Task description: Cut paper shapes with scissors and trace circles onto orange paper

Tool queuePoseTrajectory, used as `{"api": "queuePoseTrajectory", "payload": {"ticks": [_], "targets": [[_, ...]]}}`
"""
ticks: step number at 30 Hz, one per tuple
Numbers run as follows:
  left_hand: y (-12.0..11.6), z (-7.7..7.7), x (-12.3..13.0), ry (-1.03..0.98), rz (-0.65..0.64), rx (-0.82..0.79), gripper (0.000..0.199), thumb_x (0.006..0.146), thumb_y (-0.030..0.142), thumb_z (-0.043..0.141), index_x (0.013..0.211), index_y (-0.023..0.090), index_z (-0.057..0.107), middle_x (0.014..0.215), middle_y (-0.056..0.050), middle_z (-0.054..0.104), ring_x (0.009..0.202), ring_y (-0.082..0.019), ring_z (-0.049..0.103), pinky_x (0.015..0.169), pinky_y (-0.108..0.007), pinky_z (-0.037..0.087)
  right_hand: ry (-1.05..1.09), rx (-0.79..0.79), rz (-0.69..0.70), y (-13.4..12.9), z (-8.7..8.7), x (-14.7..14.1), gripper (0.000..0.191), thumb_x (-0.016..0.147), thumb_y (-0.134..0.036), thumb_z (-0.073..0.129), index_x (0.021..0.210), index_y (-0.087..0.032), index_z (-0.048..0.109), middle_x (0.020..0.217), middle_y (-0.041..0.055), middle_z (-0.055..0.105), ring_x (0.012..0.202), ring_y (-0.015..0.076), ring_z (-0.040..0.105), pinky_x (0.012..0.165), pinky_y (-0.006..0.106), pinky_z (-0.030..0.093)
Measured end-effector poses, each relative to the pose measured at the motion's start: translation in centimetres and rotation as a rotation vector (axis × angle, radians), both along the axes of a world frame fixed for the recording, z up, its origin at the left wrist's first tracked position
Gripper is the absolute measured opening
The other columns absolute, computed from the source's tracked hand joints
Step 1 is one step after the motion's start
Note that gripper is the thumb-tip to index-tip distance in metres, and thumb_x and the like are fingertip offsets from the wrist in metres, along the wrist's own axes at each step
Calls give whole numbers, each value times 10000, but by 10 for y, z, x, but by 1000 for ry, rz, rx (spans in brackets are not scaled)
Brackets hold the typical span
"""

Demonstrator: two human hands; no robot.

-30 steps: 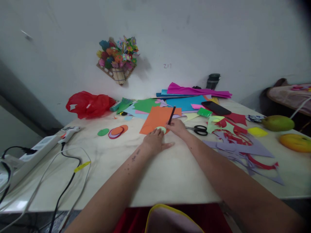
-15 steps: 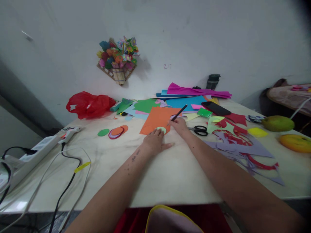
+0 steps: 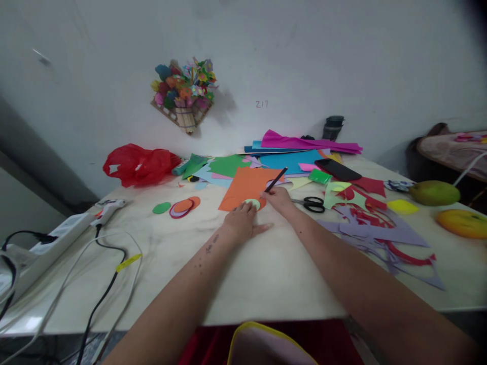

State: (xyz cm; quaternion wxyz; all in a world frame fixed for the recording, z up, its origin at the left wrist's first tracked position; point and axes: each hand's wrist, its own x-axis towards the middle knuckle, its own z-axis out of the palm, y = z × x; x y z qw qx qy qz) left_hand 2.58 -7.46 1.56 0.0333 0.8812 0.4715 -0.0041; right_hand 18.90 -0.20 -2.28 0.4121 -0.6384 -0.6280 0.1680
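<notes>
An orange paper sheet [image 3: 249, 182] lies on the table in front of me, with a pale green paper circle [image 3: 254, 203] on its near edge. My left hand [image 3: 241, 220] presses the circle down, fingers laid flat and thumb stretched out to the right. In my right hand [image 3: 278, 198] a dark pencil [image 3: 276, 180] is gripped, its lower end close to the circle's right edge; the tip is hidden by the fingers. Black-handled scissors [image 3: 312, 204] rest just right of that hand. Left of the sheet are stacked orange and purple circles [image 3: 183, 206] and a green circle [image 3: 162, 208].
Purple paper scraps [image 3: 399, 230], a phone [image 3: 338, 169] and two mangoes [image 3: 436, 193] occupy the right side. Coloured sheets [image 3: 292, 162] and a red plastic bag [image 3: 140, 165] lie along the back. A power strip [image 3: 57, 238] and cables run down the left.
The pencil has shifted slightly left and nearer, and my right hand moved a little with it along the circle's edge. My left hand stays in place.
</notes>
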Motion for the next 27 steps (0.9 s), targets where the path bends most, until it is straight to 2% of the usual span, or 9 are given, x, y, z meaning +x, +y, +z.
{"api": "queuePoseTrajectory", "payload": {"ticks": [8,13,17,20,22,25,27], "targets": [[1,-2,0,-17,3,1,799,794,687,247,1357,123,300,1422,-155,291,1320,-279,210,1035,-402,228,-132,-83,-53,-11,14,-3,284,713,-430,550,713,-192,705,692,33,669,640,140,579,549,216,370],[1,-1,-1,-9,7,2,783,806,667,259,1356,111,303,1418,-159,297,1314,-276,227,1027,-398,243,-78,-58,-32,-9,11,-3,278,704,-420,566,698,-176,699,689,38,670,647,149,585,567,228,395],[-1,2,0,-15,4,-3,763,811,659,255,1353,124,314,1410,-157,315,1310,-280,239,1025,-403,246,126,-4,114,-5,4,-2,240,691,-371,595,667,-150,687,642,35,666,641,148,597,586,233,441],[0,2,-1,-13,-4,-7,741,819,647,242,1342,131,339,1414,-153,312,1314,-273,233,1038,-391,221,295,-54,281,-5,2,-4,213,686,-320,613,662,-117,675,619,46,665,615,147,610,595,244,472],[3,0,-3,-29,-1,-19,711,831,625,231,1344,144,336,1425,-136,298,1317,-259,231,1044,-382,209,366,-91,340,-5,1,-5,190,668,-295,636,659,-108,668,616,48,665,595,144,612,597,251,486],[13,-5,-12,-80,15,-21,591,876,501,216,1350,162,309,1419,-106,322,1298,-219,284,1037,-371,226,398,-92,374,-5,2,-5,172,648,-280,656,677,-111,674,647,44,672,619,147,619,634,269,502],[21,-8,-18,-88,-20,-32,512,883,373,242,1352,173,285,1387,-87,381,1267,-188,338,1022,-359,251,383,-78,380,-5,2,-5,179,646,-282,659,704,-114,685,677,45,678,661,159,626,660,282,506]]}}
